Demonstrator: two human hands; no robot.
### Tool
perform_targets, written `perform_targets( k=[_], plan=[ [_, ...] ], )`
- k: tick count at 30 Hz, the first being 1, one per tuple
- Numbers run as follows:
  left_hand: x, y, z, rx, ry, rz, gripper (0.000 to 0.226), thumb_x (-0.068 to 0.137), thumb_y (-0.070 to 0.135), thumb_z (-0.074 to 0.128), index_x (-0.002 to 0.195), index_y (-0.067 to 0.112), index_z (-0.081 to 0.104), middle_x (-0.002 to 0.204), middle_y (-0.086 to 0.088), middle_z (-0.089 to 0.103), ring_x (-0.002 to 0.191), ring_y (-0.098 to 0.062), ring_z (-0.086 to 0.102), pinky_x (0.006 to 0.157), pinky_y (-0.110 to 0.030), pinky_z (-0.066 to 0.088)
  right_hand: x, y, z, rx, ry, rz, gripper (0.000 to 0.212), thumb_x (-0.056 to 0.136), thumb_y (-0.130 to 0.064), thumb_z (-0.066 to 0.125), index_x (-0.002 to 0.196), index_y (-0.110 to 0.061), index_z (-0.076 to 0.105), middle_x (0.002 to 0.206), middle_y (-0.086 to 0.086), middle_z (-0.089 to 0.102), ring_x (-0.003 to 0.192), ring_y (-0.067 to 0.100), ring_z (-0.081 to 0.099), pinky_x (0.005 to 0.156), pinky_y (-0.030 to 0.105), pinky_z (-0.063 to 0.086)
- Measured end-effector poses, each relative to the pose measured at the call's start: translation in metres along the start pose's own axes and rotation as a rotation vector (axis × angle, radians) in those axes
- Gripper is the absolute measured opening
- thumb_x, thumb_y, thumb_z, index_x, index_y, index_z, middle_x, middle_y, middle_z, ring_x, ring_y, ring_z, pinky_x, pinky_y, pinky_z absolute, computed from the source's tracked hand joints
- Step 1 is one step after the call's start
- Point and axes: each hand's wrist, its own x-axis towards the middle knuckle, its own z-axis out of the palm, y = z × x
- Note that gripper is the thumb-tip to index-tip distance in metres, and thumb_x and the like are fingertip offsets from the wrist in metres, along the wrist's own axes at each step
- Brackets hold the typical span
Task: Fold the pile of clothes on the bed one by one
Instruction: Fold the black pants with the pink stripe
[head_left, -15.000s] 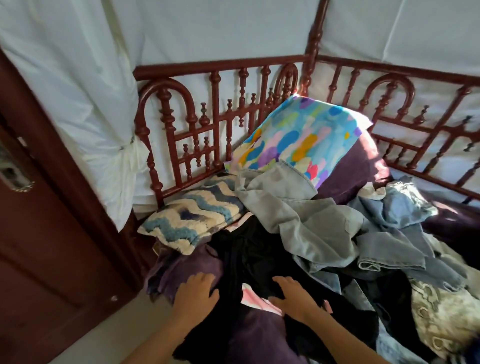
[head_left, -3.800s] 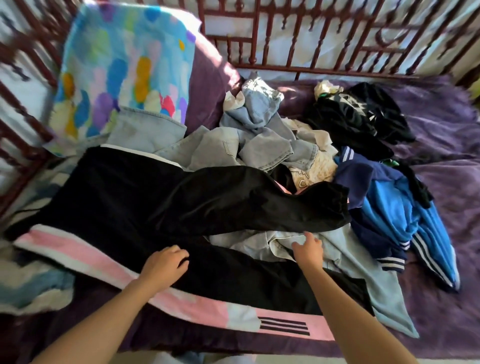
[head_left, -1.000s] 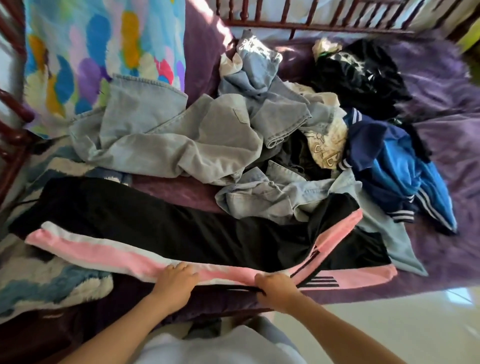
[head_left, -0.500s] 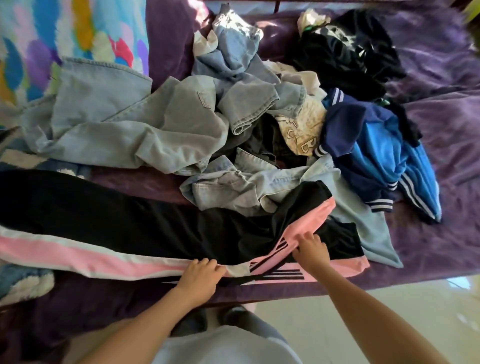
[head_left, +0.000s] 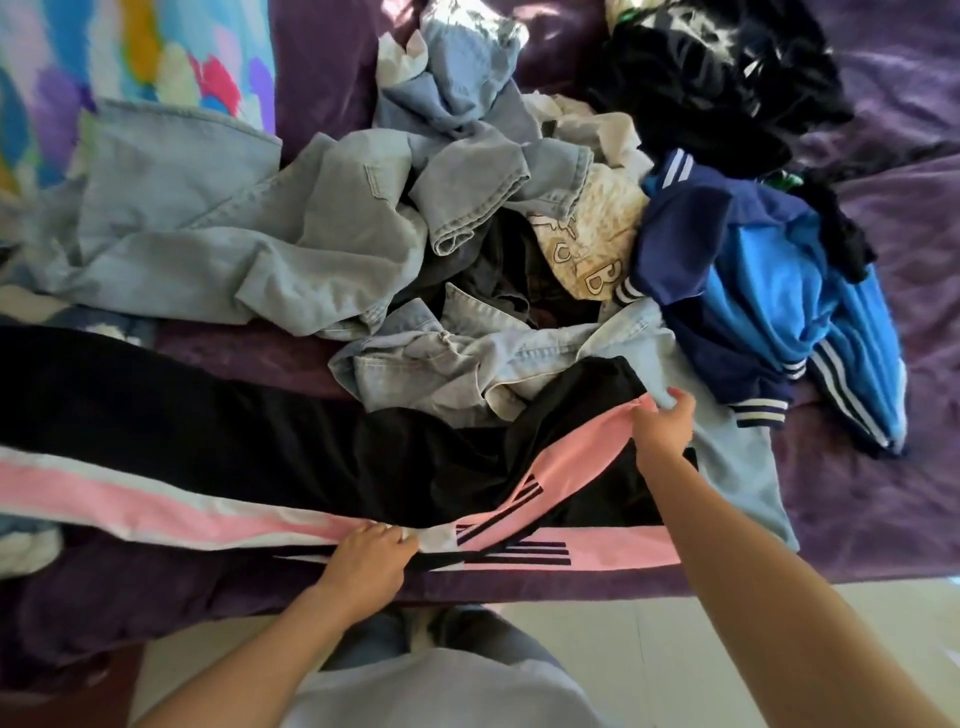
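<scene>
Black track pants (head_left: 218, 431) with a pink and white side stripe lie stretched along the near edge of the bed. My left hand (head_left: 371, 558) pinches the stripe at the front edge, near the middle of the pants. My right hand (head_left: 662, 428) grips the pink end of the upper leg, farther back and to the right. Behind the pants is the pile: light denim jeans (head_left: 208, 228), a crumpled denim shirt (head_left: 467, 364), a cream printed top (head_left: 587, 234), a blue striped jacket (head_left: 769, 291) and a black garment (head_left: 717, 73).
A purple blanket (head_left: 883, 478) covers the bed. A colourful pillow (head_left: 135, 57) leans at the back left. A patterned cushion (head_left: 26, 545) lies at the left edge. Pale floor tiles (head_left: 701, 623) show below the bed's front edge.
The view has tilted down and closer. My right hand has moved up and right along the pink stripe to the leg's end; my left hand has stayed on the front edge.
</scene>
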Motion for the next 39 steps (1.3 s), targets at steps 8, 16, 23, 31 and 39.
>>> perform_targets(
  k=[8, 16, 23, 31, 39],
  plan=[
    [0.019, 0.015, -0.006, 0.092, -0.089, 0.078, 0.032, 0.091, 0.02, 0.039, 0.121, 0.018, 0.051, 0.128, -0.002, 0.054, 0.119, -0.022, 0.049, 0.096, -0.034, 0.037, -0.008, 0.064, -0.094, 0.034, 0.289, -0.013, 0.035, 0.087, -0.011, 0.049, 0.121, -0.013, 0.049, 0.103, 0.012, 0.057, 0.09, 0.028, 0.054, 0.079, 0.03, 0.038],
    [0.018, 0.017, -0.015, 0.17, -0.254, 0.157, 0.025, 0.087, 0.017, 0.04, 0.109, 0.014, 0.052, 0.121, -0.007, 0.058, 0.11, -0.028, 0.053, 0.085, -0.037, 0.04, -0.012, 0.134, -0.105, -0.287, 0.057, 0.219, 0.047, 0.089, -0.021, 0.053, 0.132, -0.007, 0.042, 0.127, 0.028, 0.045, 0.115, 0.045, 0.045, 0.099, 0.049, 0.039],
    [0.019, 0.014, -0.011, 0.137, -0.099, 0.076, 0.034, 0.093, 0.039, 0.038, 0.119, 0.019, 0.048, 0.124, -0.002, 0.048, 0.117, -0.022, 0.043, 0.09, -0.035, 0.037, -0.008, 0.119, -0.092, -0.136, -0.019, 0.235, 0.049, 0.084, -0.017, 0.059, 0.129, -0.003, 0.045, 0.126, 0.02, 0.051, 0.114, 0.037, 0.047, 0.093, 0.042, 0.042],
    [0.009, -0.002, -0.002, 0.056, -0.012, -0.125, 0.054, 0.093, 0.033, 0.038, 0.145, 0.027, 0.026, 0.155, -0.003, 0.017, 0.141, -0.019, 0.015, 0.11, -0.036, 0.021, -0.001, 0.113, -0.089, -0.016, -0.011, 0.261, 0.04, 0.078, -0.01, 0.067, 0.115, -0.004, 0.055, 0.112, 0.016, 0.058, 0.097, 0.031, 0.054, 0.079, 0.036, 0.044],
    [0.008, -0.011, -0.002, -0.082, -0.076, -0.154, 0.059, 0.093, 0.032, 0.037, 0.149, 0.028, 0.019, 0.157, 0.001, 0.013, 0.141, -0.017, 0.015, 0.111, -0.034, 0.023, -0.005, 0.081, -0.102, 0.135, -0.119, 0.328, 0.017, 0.082, -0.004, 0.064, 0.073, -0.002, 0.049, 0.064, 0.009, 0.046, 0.053, 0.019, 0.043, 0.032, 0.014, 0.033]
  ],
)
